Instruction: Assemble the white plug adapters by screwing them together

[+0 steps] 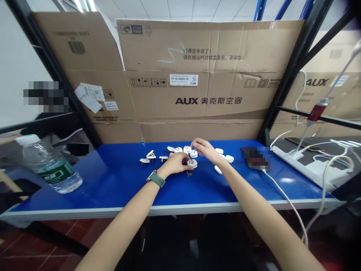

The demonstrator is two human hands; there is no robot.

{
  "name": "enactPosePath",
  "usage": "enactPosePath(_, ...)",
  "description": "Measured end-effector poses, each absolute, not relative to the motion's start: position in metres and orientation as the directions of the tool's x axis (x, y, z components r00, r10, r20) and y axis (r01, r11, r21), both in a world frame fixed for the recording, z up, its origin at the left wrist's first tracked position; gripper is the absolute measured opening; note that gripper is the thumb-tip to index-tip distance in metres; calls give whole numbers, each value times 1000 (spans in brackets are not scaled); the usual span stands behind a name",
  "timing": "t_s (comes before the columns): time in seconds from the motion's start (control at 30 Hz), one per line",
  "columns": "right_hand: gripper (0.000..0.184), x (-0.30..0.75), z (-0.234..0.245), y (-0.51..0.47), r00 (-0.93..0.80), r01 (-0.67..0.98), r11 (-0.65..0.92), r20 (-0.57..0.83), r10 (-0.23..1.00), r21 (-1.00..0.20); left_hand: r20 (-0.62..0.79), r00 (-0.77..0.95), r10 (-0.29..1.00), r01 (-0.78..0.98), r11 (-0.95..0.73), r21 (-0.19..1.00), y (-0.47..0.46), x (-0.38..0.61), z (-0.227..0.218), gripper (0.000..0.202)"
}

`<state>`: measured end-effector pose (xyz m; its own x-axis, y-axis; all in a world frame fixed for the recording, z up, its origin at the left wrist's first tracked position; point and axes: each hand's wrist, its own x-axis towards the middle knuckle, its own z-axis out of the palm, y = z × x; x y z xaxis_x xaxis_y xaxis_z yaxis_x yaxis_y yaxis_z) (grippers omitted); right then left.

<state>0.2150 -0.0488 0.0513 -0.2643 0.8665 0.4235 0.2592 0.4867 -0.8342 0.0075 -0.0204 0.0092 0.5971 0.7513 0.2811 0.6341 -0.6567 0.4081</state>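
we take the held plug as the centre of the clock, 12 pointing away from the wearer.

left hand [179, 162]: closed in a pinch on a white plug [192, 163], thumb on the near side, fingers on the far side. we read the plug as lying with its metal prongs up, low over or on the blue tabletop [107, 192]; we cannot tell which. a watch with a green strap [158, 178] sits on the left wrist.

right hand [204, 148]: at 1 o'clock, fingers curled and drawn together, tips close to one of the other plugs. we cannot tell whether it grips anything.

at 6 o'clock, just beside the held plug, we find a small scatter of brass-coloured pieces [189, 174]. from 11 to 12, a cluster of pronged plugs [178, 150]. at 9, loose white parts with metal [144, 160], some tilted. from 2 to 4, smooth white shells [229, 159], partly behind the right forearm.

further out: at 9, a clear bottle [60, 171] with a green label, upright; at 3, a dark device [255, 158], blurred, with a pale cable [278, 188], and beyond it a white power strip [295, 160]. at 12 we log a printed cardboard sheet [158, 101] behind everything.
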Motion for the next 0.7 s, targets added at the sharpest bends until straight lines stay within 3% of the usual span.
enactPosePath(0.07,33,212,56,-53,-270,-11,418,406,873,-908,281,620,732,621,-677,395,-22,7,11,39)
enactPosePath(0.13,36,208,60,-57,-248,-223,372,421,872,-901,283,634,720,613,-691,384,-23,7,12,36)
enactPosePath(0.23,39,203,61,-61,-188,-396,371,470,863,-840,289,640,712,606,-699,379,-24,7,12,36)
enactPosePath(0.7,48,187,49,-54,-245,-377,335,442,863,-863,292,645,706,602,-705,375,-26,8,13,35)
